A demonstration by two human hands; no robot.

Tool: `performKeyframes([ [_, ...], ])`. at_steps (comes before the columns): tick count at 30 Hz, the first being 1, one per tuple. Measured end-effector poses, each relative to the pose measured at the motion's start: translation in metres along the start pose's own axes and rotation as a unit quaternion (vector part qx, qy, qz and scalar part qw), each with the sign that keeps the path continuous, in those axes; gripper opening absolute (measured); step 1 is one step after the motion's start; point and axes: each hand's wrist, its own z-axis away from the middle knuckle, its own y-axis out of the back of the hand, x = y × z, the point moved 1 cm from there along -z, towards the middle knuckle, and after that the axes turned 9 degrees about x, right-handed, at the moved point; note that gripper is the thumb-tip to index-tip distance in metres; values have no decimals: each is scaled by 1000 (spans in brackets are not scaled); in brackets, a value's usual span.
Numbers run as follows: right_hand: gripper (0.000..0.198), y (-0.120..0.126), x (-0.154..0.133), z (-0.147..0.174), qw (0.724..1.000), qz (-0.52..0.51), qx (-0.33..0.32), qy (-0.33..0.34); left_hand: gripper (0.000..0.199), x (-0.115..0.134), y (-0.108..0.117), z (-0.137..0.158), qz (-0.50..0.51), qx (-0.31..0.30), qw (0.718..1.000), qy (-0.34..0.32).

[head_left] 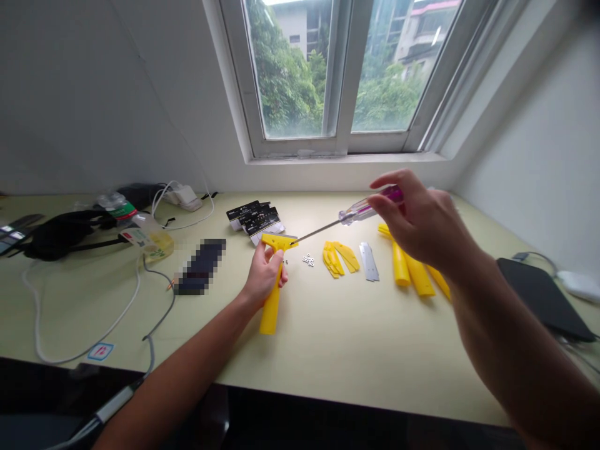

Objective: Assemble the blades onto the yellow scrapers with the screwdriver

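My left hand (265, 275) is closed around the neck of a yellow scraper (270, 312), its handle pointing down toward me and its wide head on top. With my right hand (417, 219) I grip the clear and purple handle of a screwdriver (360, 209). The shaft slants down to the left, and its tip meets the right part of the scraper's head. Just right of the scraper lie several small nuts (308, 259). Beyond them are flat yellow plates (338, 258) and thin metal blades (369, 261). More yellow handles (412, 269) lie beneath my right hand.
Black card packages (255, 219) lie behind the scraper. A plastic bottle (147, 234), a dark pixelated object (201, 267), a charger (185, 197) and loose cables occupy the left. A black flat device (544, 297) and a white mouse-like object (581, 286) are at right. A window (347, 75) rises behind the table.
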Motion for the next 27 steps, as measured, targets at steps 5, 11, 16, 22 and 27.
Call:
performKeyframes([
  [5,55,-1,-10,3,997,-27,-19,64,32,0,-1,0,-5,-2,1000,-1],
  [11,51,-5,-20,6,997,-40,-18,59,33,0,0,-1,-9,11,1000,6],
  [16,49,-7,-9,3,1000,-22,21,5,34,1,0,-2,4,5,1000,-1],
  [22,45,-4,-4,-1,999,-32,4,-2,33,1,0,0,9,4,1000,1],
  [27,45,-2,-7,1,1000,-10,-17,11,35,0,0,-1,5,8,1000,4],
])
